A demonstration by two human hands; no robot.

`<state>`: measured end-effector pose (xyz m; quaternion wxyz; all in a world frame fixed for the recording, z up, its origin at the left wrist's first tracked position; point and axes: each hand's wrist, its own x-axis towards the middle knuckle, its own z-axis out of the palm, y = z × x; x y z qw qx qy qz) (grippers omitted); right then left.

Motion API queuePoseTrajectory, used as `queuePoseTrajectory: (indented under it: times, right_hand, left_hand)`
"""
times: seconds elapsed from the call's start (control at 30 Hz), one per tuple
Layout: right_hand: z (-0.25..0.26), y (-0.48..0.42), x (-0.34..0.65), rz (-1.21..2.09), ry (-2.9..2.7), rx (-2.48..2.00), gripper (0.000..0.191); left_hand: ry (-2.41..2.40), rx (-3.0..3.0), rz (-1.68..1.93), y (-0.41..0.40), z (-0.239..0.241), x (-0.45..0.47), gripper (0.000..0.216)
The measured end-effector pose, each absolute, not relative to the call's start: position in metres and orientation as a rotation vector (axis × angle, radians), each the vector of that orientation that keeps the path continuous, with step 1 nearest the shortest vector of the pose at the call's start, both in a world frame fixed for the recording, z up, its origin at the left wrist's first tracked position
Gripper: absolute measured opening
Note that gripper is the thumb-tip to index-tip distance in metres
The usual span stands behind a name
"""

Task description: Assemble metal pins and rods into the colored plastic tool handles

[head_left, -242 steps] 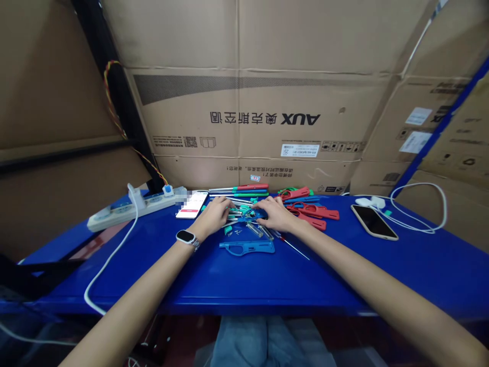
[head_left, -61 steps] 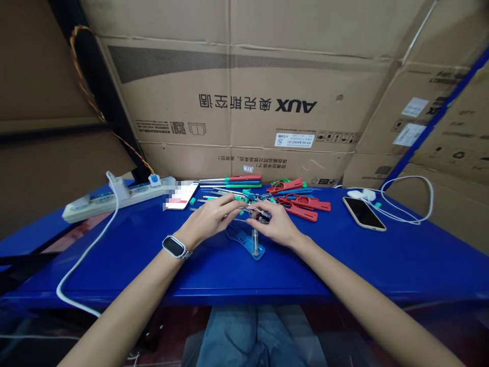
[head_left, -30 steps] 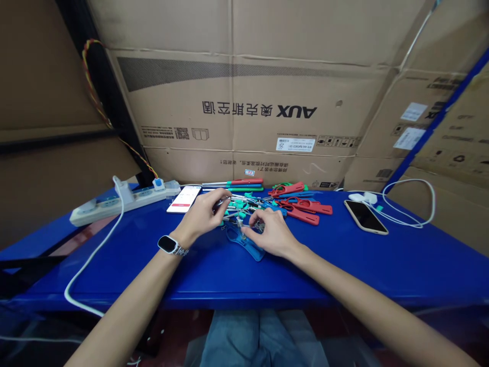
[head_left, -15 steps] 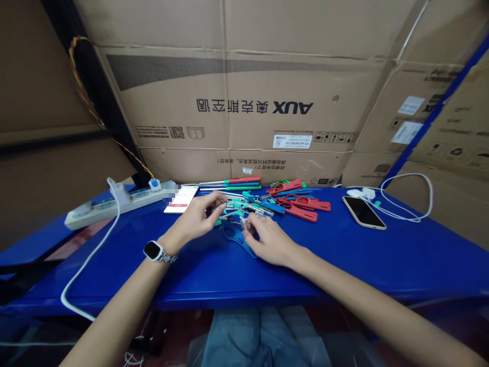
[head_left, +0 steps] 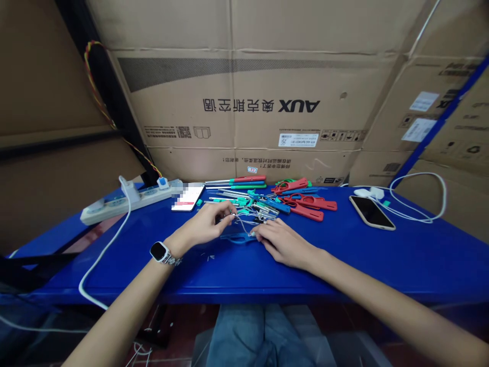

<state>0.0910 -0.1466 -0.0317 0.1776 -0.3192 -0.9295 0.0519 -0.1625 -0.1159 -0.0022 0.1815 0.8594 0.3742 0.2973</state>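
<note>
A thin pale wire [head_left: 241,223] runs between my two hands. My left hand [head_left: 212,220], with a watch on its wrist, pinches one end between thumb and fingers. My right hand [head_left: 284,243] is closed on a small pale part at the wire's other end; the fingers hide most of it. Just below the wire lies a blue lighter handle shell [head_left: 237,238], partly behind my right fingers. Behind my hands is a pile of metal lighter tubes [head_left: 263,207] with teal pieces and a blue lighter handle [head_left: 278,205].
Red lighter handle shells [head_left: 307,211] lie right of the pile, and long lighters [head_left: 244,181] lie behind it. A phone [head_left: 372,212] and white cable [head_left: 420,219] are at the right. At the left are a power strip [head_left: 114,206] and a white-screened phone [head_left: 190,198].
My hands have drawn apart slightly, and the wire now shows between them. The blue shell lies more level than before. The whole view has shifted a little.
</note>
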Motion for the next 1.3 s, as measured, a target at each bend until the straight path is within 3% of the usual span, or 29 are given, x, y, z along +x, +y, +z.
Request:
queuePoseTrajectory:
  times: [0.47, 0.87, 1.0, 1.17, 1.3]
  right_hand:
    - [-0.042, -0.133, 0.088, 0.038, -2.553, -0.985, 0.015]
    - [-0.034, -0.132, 0.089, 0.388, -2.225, -1.064, 0.017]
    - [-0.031, -0.124, 0.085, 0.354, -2.213, -1.122, 0.025]
    - [-0.032, -0.103, 0.083, 0.166, -2.321, -1.192, 0.015]
    - [-0.031, -0.104, 0.079, 0.039, -2.243, -1.226, 0.024]
  left_hand:
    - [1.357, 2.560, 0.964, -0.111, -0.030, -0.155, 0.016]
    - [1.175, 2.459, 0.974, -0.111, -0.022, -0.169, 0.017]
    - [1.186, 2.441, 0.983, -0.112, -0.022, -0.170, 0.017]
    - [1.201, 2.450, 0.876, -0.109, -0.024, -0.170, 0.014]
    - [1.202, 2.451, 0.848, -0.102, -0.026, -0.169, 0.014]
